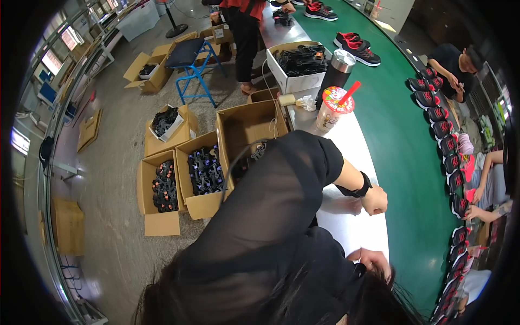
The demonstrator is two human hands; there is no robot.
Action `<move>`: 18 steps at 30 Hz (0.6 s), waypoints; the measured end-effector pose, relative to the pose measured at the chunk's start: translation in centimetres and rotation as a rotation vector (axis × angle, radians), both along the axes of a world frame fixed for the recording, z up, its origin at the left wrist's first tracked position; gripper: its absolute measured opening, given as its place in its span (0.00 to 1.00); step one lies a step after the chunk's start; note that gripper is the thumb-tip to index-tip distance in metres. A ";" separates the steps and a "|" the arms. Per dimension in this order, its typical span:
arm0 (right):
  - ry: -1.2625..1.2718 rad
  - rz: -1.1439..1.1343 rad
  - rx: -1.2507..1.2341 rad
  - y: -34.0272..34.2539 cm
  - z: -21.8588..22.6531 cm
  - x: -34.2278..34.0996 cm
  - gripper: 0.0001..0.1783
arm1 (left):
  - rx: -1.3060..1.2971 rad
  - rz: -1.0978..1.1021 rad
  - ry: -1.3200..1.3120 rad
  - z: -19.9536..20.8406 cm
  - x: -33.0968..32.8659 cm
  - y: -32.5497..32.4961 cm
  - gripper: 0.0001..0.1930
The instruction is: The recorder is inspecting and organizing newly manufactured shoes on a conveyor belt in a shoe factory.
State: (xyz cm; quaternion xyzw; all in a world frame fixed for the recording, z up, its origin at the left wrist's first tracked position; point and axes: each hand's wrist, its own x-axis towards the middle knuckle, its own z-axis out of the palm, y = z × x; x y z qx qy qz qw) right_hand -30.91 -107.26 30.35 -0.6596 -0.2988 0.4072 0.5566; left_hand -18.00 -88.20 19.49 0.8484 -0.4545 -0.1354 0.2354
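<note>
My left arm reaches across in a sheer black sleeve with a black watch band (356,187) at the wrist. Over the edge of the shiny metal table (346,225), beside the green conveyor belt (411,227), my left hand (375,201) is curled closed. Its palm side faces away, so anything inside it is hidden. Lower down, my right hand (375,261) is bent close to the table, partly covered by dark hair and the black clothing. Its fingers do not show well enough to read. A printed drink cup (329,116) with a red straw stands beyond my left forearm.
Behind the cup are a black tumbler (337,73) and a white carton (298,81) of black parts. Open cardboard boxes (162,218) of parts sit on the floor at left, near a blue-framed chair (190,57). Black-and-red shoes (452,162) line the belt's far side, where people work.
</note>
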 end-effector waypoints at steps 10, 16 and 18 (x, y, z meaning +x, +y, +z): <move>-0.741 0.413 0.527 17.8 9.9 -0.4 0.17 | -0.125 0.012 -0.040 -2.8 -1.4 -6.6 0.05; -1.000 0.151 0.397 15.9 7.6 -1.5 0.12 | -0.156 0.055 -0.038 -2.8 -2.1 -7.8 0.04; -1.104 0.139 0.409 15.4 7.2 -2.1 0.13 | -0.168 0.109 -0.024 -2.3 -2.4 -7.4 0.04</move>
